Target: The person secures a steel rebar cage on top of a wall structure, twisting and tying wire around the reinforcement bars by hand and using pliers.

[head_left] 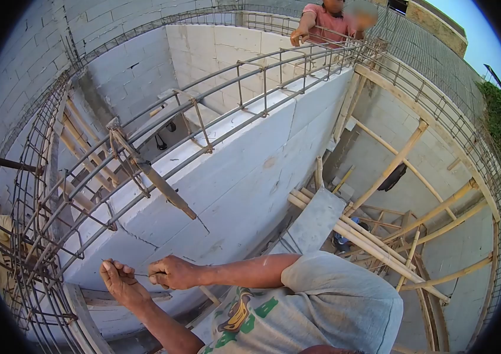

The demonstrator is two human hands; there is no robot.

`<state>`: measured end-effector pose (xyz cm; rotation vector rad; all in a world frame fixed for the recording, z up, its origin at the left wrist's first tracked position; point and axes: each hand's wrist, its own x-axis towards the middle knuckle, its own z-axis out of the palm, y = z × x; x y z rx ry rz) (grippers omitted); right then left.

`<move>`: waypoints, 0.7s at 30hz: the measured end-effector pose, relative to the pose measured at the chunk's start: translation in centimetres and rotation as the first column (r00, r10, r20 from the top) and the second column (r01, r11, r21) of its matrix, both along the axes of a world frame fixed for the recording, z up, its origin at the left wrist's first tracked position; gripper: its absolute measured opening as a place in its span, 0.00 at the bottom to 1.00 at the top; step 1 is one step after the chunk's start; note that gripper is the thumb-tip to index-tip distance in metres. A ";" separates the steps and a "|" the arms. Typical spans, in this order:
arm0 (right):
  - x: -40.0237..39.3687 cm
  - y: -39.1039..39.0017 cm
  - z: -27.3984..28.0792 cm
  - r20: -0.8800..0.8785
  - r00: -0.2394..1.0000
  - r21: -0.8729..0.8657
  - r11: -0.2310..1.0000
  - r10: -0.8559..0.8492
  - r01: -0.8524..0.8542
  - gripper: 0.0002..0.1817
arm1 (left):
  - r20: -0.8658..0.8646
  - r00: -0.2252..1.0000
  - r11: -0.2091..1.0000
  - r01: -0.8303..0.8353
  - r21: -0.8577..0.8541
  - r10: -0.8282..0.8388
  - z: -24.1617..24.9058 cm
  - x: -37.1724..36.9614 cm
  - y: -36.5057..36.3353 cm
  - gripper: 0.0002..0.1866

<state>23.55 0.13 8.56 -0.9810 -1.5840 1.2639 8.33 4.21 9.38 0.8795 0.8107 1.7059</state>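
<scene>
In the lower left, my left hand (125, 285) has its fingers and thumb pinched together. Close beside it, my right hand (173, 273) is closed, and a thin dark wire (142, 274) spans the short gap between the two. The wire's ends are hidden in the fingers. Above my hands, a wooden-handled tool (167, 190) with a thin metal tip hangs tilted against the rebar cage (203, 138). This cage of long bars and stirrups runs along the top of the white block wall (232, 177). Neither hand touches the cage.
Dense vertical rebar (26, 259) stands left of my hands, with a dark pipe (11, 163) protruding. A co-worker in a red shirt (327, 23) rests a hand by the far cage. Bamboo poles (386, 253) and a grey board (315, 218) lie below right, beside a drop.
</scene>
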 end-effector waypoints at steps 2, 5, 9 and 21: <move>-0.2 0.3 -0.7 0.017 1.000 -0.005 1.000 0.008 -0.008 0.10 | -0.096 0.988 0.992 -0.122 -0.036 0.118 -0.1 0.3 -0.2 0.11; -0.8 0.8 -1.8 0.036 0.999 0.036 0.999 0.013 -0.015 0.10 | -0.242 0.948 0.973 -0.223 -0.050 0.205 -0.2 -0.3 -0.5 0.11; -1.4 1.2 -2.2 0.044 0.997 0.063 0.996 0.061 -0.064 0.10 | -0.278 0.932 0.967 -0.251 -0.037 0.232 0.2 -0.7 -1.1 0.11; -2.9 0.3 -2.3 -0.115 0.946 0.149 0.947 0.303 -0.286 0.09 | 0.622 0.736 0.950 0.312 0.036 -0.265 -1.9 -4.5 -0.5 0.11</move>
